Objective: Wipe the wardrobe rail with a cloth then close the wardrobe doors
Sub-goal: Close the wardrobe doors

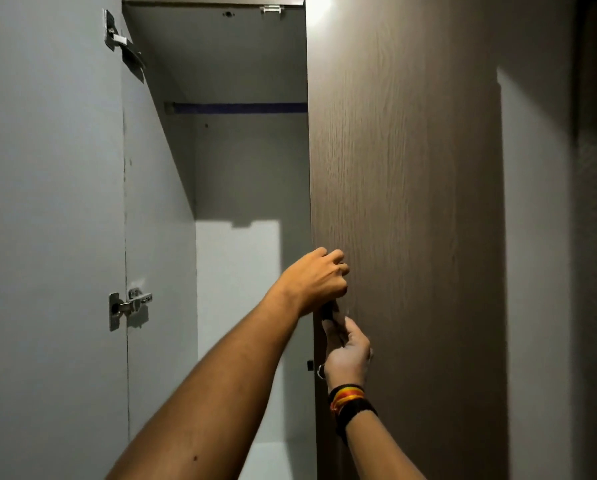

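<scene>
At the edge of the brown wood-grain wardrobe door [404, 202], seen from the head camera, both hands meet. That right-side door stands closed or nearly so, its left edge running down the middle of the picture. The left hand [316, 278] reaches across from the lower left and is curled into a fist at the door edge, fingers [338, 261] together around something dark that pokes out below the palm; what it is cannot be told. The right hand [349, 351] sits just beneath it, fingers pinched on the same dark thing against the door edge, with a striped band and a black band [350, 403] on the wrist. Left of the hands the wardrobe is open: the pale grey left door [48, 202] swings outward, carrying two metal hinges [129, 306]. High inside, the wardrobe rail [238, 107] spans the compartment, bluish in the dim light. No cloth can be clearly made out.
</scene>
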`<state>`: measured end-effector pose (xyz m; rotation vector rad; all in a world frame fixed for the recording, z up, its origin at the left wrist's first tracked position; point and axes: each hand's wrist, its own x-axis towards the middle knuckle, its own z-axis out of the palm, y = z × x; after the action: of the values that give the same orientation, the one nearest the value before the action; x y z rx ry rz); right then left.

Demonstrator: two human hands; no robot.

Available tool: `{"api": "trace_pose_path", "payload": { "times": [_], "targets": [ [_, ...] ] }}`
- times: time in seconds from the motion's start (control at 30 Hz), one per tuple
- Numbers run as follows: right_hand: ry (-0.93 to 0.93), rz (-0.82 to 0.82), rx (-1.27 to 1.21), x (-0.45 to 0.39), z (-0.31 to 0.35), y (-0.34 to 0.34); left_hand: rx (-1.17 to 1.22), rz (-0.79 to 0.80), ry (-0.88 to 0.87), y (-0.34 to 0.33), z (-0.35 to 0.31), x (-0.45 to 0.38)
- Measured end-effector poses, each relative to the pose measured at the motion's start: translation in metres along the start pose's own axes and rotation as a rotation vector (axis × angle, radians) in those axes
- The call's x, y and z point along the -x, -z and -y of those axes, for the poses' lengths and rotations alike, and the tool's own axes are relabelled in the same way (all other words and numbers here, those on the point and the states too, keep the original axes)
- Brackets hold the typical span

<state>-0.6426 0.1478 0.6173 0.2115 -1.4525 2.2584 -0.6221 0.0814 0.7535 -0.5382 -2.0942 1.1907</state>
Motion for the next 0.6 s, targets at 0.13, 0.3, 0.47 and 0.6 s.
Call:
{"api": "trace_pose_path", "payload": {
  "times": [0.13, 0.3, 0.47, 0.6],
  "targets": [
    [0.162, 0.089, 0.471, 0.013, 0.012, 0.012, -0.072, -0.024, -0.008, -0.003, -0.016, 0.020],
    [0.569, 0.261, 0.948, 0.032, 0.033, 0.043, 0.063, -0.180, 0.429, 0.001, -0.028, 0.085],
    [0.832, 0.429, 0.894, 0.055, 0.130, 0.016, 0.217, -0.255, 0.847, 0.040, -0.008, 0.158],
    [1.220, 0.512, 0.747, 0.099, 0.221, -0.049, 0.432, -0.469, 1.098, 0.088, 0.002, 0.195]
  ]
}}
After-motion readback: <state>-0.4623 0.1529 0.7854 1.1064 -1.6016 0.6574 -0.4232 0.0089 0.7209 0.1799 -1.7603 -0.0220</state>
